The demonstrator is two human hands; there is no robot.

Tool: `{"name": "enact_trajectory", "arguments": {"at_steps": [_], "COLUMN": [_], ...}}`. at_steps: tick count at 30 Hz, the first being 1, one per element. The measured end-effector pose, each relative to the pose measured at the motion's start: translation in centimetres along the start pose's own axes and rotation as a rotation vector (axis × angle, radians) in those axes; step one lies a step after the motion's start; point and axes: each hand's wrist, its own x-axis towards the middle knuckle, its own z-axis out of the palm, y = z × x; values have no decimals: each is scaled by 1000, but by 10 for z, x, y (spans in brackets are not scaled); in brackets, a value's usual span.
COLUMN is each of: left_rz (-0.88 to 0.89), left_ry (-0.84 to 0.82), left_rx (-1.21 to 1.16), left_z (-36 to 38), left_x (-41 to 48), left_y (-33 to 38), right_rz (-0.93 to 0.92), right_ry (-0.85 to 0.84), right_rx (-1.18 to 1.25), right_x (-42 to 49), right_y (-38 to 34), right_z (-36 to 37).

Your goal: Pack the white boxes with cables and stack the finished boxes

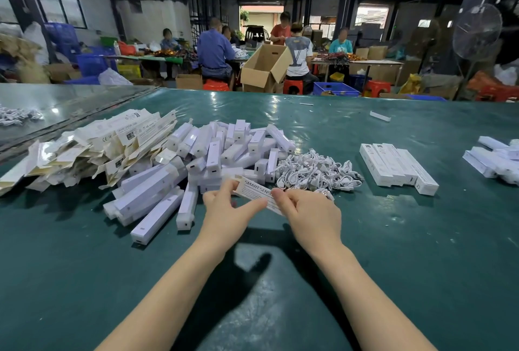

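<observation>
The white box (257,192), printed "SMART SENS", is held just above the green tabletop (365,252) by 2 hands, directly in front of the centre pile; it lies slanted, with its left end farther from the camera than its right end. The left hand (224,204) pinches the left end between thumb and curled fingers; the right hand (310,217) grips the right end, with fingers curled over the box and covering the rest of the print; whether the end flaps are closed cannot be told.

Just behind the right hand lies 1 heap of coiled white cables (314,170); its left side touches a loose pile of white bar-shaped units (219,154), which lie crossed at many angles. Left of that pile sits a spread of flat unfolded cartons (92,148). To the right of the cables, apart from them, 1 row of closed boxes (396,166) lies side by side, each touching the next; a second group of white boxes (497,159) lies at the right edge of the view. 1 small white strip (380,116) lies alone on the far part of the tabletop.

Beyond the far edge stand an open cardboard carton (265,69), red stools (293,87), a blue crate (334,88) and a standing fan (477,31); several people sit or stand at other tables.
</observation>
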Motion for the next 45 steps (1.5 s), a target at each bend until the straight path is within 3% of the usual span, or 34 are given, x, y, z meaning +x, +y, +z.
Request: {"name": "enact_trajectory", "arguments": {"at_steps": [4,8,9,11,13,15,18,22,27,29,32,34,35,45], "left_rz": [-9,72,75,53,-21,-134,-216,-278,-302,-314,-326,-309,-298,-259], "left_ry": [-30,100,141,216,195,72,-136,-518,-499,-508,-572,-646,-674,-717], "left_rx": [-266,-447,-486,-526,-561,-592,-446,-298,-369,-372,-264,-168,-137,-179], "left_z": [3,-8,-12,-21,-29,-32,-28,-19,-17,-18,-17,-16,-16,-18], "left_x": [2,10,12,17,21,20,14,3,4,4,2,1,0,5], "left_y": [-5,-3,-1,1,3,7,9,4,1,1,1,1,0,-8], "right_rz": [76,199,234,226,197,195,172,185,215,171,247,269,257,198], "right_ry": [-23,-210,-177,8,115,47,-89,-100,-148,-62,116,120,94,-168], "right_rx": [128,727,828,693,299,19,-138,-94,16,88,722,1123,1207,988], "right_x": [0,4,5,9,11,10,9,13,13,12,10,10,9,7], "right_y": [-11,-19,-17,-5,13,29,39,43,40,36,22,11,6,5], "right_z": [1,-10,-13,-18,-19,-18,-10,-12,-16,-14,-18,-18,-17,-10]}}
